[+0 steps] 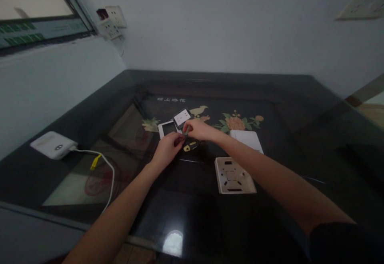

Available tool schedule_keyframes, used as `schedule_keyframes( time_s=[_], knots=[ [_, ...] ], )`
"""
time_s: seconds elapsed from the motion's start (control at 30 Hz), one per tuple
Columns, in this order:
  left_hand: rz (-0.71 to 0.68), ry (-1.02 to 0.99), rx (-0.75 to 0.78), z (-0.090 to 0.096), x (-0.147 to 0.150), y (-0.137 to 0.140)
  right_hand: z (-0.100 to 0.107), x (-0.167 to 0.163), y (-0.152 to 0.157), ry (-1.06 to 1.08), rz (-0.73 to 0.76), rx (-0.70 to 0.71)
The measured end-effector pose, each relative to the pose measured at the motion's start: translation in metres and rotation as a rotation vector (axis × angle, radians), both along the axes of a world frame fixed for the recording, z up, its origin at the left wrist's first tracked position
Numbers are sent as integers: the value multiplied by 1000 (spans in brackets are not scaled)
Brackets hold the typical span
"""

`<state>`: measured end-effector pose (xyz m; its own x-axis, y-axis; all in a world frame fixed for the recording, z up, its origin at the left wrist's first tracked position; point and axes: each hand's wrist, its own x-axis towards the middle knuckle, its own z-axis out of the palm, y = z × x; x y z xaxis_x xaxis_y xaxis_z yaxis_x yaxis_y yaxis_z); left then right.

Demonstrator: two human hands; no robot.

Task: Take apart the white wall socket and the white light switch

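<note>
My left hand (171,145) and my right hand (194,130) meet over the middle of the dark glossy table, fingers pinched together. Between the fingertips there seems to be something small, too tiny and dim to name. Just behind the hands lies a white socket panel (182,117), tilted on the table. A white square frame (168,129) rests beside it, partly covered by my left hand. Below my right hand is a yellow-and-black tool (190,147), its far end hard to make out. A white mounting box (229,178) lies under my right forearm, partly hidden by it.
Behind my right forearm is a flat white piece (247,139). On the left, a white power bank (54,145) has a white cable (113,176) running to the table's front edge, with a yellow tag. Wall sockets (112,22) hang in the back left corner, another (361,5) at right.
</note>
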<state>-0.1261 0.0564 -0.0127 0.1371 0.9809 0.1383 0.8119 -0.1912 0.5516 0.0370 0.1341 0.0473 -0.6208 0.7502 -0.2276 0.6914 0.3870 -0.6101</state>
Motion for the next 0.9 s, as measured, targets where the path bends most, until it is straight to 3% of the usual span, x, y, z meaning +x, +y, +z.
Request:
schedule_keyframes(
  time_s=[0.17,0.3,0.47,0.57,0.73,0.9],
  knots=[
    [-20,21,23,0,0,0,-3,-7,-10,43,58,-22],
    [-30,14,35,3,1,-2,11,9,-19,130,65,12],
    [-26,-20,56,7,2,-4,39,63,-53,290,11,79],
    [-14,-37,81,8,2,-5,46,107,-83,355,-47,119],
    [7,-67,146,15,4,-8,23,176,-126,386,-253,269],
    [-43,-108,188,23,19,-18,-13,217,-138,373,-481,483]
  ],
)
